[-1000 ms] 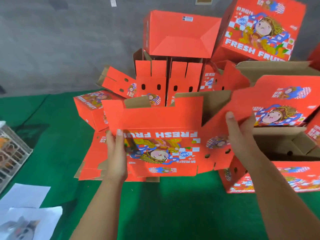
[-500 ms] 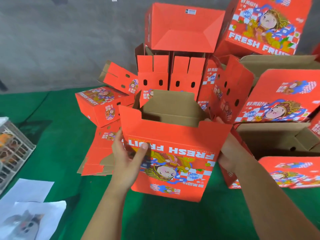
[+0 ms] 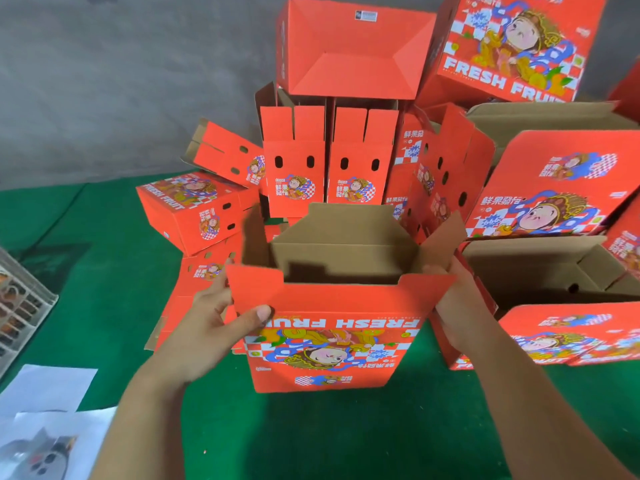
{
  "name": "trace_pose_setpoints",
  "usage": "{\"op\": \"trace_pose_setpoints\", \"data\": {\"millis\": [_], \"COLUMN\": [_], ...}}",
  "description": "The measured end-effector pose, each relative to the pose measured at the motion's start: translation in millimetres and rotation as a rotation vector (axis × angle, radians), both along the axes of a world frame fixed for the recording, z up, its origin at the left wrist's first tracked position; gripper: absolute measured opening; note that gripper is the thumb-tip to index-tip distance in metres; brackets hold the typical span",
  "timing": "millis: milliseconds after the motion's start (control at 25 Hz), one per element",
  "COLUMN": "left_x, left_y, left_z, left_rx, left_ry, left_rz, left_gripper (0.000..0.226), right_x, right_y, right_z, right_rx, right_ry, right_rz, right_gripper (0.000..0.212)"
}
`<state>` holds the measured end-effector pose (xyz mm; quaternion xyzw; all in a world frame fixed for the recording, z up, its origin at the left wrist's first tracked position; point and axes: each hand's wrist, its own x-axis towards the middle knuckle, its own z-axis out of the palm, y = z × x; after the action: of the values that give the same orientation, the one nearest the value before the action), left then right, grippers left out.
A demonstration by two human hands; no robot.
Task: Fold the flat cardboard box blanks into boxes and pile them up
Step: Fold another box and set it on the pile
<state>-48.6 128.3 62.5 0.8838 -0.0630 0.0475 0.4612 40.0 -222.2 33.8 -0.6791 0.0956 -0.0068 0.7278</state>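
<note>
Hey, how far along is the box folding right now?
Done: several folded boxes are piled against the wall. In hand: the left hand and right hand grip the sides of an opened box, its flaps not yet folded in. Left: a stack of flat blanks lies on the green table.
</note>
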Motion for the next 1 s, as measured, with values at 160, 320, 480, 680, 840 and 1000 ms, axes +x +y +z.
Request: {"op": "trace_pose_setpoints", "data": {"millis": [160, 320, 480, 680, 840, 1000], "left_x": [10.2, 26.6, 33.7, 36.3, 35.1, 66.3], "left_y": [-30.3, -58.4, -62.1, -72.2, -68.2, -60.0], "left_z": [10.3, -2.1, -9.0, -7.9, -4.4, 16.7], "left_rx": [-0.276, -0.089, 0.020, 0.232, 0.270, 0.083], "left_ry": [-0.041, -0.178, -0.290, -0.268, -0.204, -0.064], "left_rz": [0.311, 0.510, 0.505, 0.429, 0.275, 0.258], "left_gripper": [0.037, 0.057, 0.066, 0.063, 0.035, 0.035], "right_x": [1.4, -4.9, -23.2, -26.4, -27.9, -24.2], "right_y": [6.6, 15.6, 25.4, 16.0, 12.6, 17.0], "right_z": [-3.2, -3.3, -17.7, -19.5, -19.4, -16.0], "right_rx": [0.086, -0.052, -0.623, -0.881, -0.891, -0.906], "right_ry": [-0.015, -0.096, -0.342, -0.498, -0.524, -0.501], "right_rz": [-0.085, -0.090, -0.081, -0.096, -0.110, -0.073], "right_gripper": [0.034, 0.056, 0.066, 0.061, 0.062, 0.064]}}
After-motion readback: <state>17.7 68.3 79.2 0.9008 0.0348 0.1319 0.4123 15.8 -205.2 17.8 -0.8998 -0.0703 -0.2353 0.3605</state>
